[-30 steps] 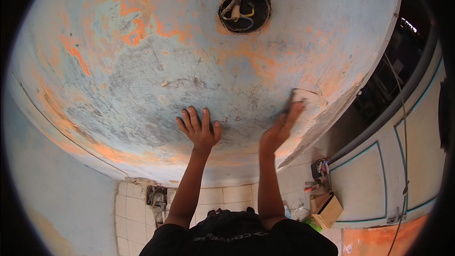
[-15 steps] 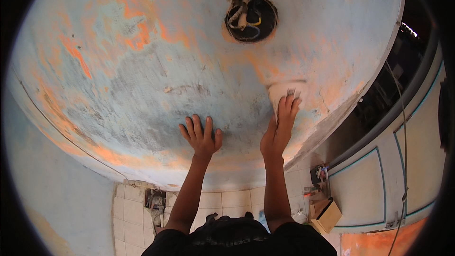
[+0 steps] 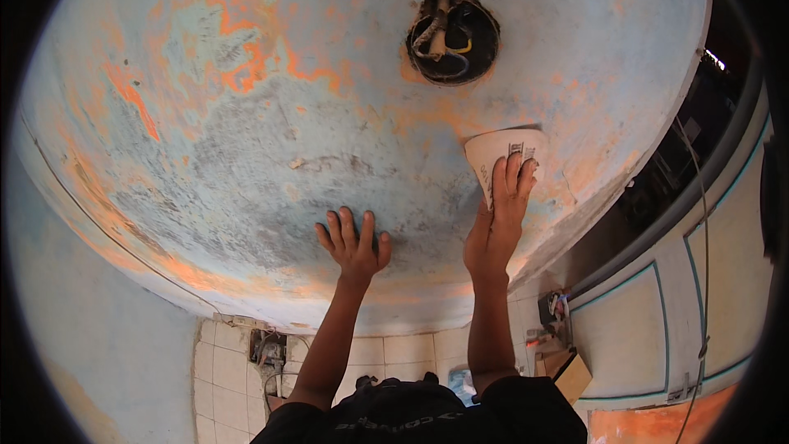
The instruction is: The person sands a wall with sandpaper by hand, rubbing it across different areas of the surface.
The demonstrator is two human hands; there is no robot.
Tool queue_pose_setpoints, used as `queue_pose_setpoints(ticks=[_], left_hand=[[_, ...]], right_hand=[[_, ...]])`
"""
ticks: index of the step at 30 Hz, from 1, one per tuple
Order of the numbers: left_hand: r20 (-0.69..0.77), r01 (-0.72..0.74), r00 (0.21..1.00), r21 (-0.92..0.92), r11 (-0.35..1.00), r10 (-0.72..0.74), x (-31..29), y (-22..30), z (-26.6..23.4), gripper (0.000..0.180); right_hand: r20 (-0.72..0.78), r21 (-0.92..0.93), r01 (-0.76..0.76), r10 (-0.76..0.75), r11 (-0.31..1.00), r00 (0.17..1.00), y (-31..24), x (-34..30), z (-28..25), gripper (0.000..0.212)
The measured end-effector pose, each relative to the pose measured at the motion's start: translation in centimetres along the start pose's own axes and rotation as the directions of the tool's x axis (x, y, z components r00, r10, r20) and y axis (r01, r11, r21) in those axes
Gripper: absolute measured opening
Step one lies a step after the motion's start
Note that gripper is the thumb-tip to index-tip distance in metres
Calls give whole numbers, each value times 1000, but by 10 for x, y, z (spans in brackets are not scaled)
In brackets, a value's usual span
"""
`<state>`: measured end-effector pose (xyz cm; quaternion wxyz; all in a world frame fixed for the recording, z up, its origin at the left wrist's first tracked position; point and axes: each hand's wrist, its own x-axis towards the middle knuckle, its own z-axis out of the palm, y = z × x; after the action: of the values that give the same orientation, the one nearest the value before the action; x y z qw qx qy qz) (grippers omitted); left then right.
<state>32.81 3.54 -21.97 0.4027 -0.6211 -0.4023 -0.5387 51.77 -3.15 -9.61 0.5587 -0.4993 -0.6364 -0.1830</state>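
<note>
In front of me is a wall with worn pale blue paint, orange patches and dark grey smudges. My right hand presses a whitish sheet of sandpaper against it, fingers laid over the printed backing. The sheet tapers toward the palm, and its upper edge stands slightly off the surface. Part of the paper is hidden under the fingers. To the left and a little lower, my left hand rests on the smudged area with its fingers spread, holding nothing.
Above the sandpaper, a round hole in the wall exposes wires. A thin cable runs along the lower left. Pale tiles cover the floor, with a cardboard box at the right near light panelled doors.
My right hand and the sandpaper have shifted a little up and right in the picture, and the sheet is less blurred. The wall hole also appears further right, so the view has moved slightly.
</note>
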Motion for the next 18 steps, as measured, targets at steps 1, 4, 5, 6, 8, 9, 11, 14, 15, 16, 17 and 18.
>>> queue_pose_setpoints(ticks=[1,4,5,6,8,9,11,14,15,16,17,18], left_hand=[[-2,0,1000,4,1000,0,-2,0,-1,52],[19,2,1000,15,1000,-2,-3,2,-1,51],[0,22,1000,-3,1000,-22,-3,3,-1,49],[-16,42,999,-23,999,-43,-3,5,-1,48],[-18,44,999,-27,999,-45,-4,6,1,48],[-19,45,999,-33,998,-46,-5,6,1,48],[-23,48,999,-20,999,-48,-6,1,1,48],[-33,48,998,-30,998,-49,-3,3,0,47],[-32,48,998,-45,998,-49,-2,5,3,47],[-36,48,998,-55,997,-50,-1,8,5,47],[-36,50,998,-54,997,-52,-2,8,4,47],[-35,54,998,-47,997,-55,-3,6,3,47]], right_hand=[[2,27,-18,18,999,1000,-4,2,2,50],[126,12,-4,2,1000,992,1,-42,18,48],[123,16,2,-4,1000,992,1,-56,23,48],[141,0,8,-8,1000,990,1,-68,26,48],[163,-20,13,-10,1000,987,0,-68,26,49],[163,-17,-27,30,999,986,-6,-50,19,50],[170,-4,-65,64,998,983,-17,-10,7,51],[62,41,-32,30,999,998,-29,29,-15,53],[53,58,-44,41,997,998,-29,32,-17,53],[44,75,-56,53,996,998,-28,34,-19,53],[41,77,-56,53,995,998,-30,29,-18,53],[125,69,-62,53,996,991,-32,16,-13,53]])
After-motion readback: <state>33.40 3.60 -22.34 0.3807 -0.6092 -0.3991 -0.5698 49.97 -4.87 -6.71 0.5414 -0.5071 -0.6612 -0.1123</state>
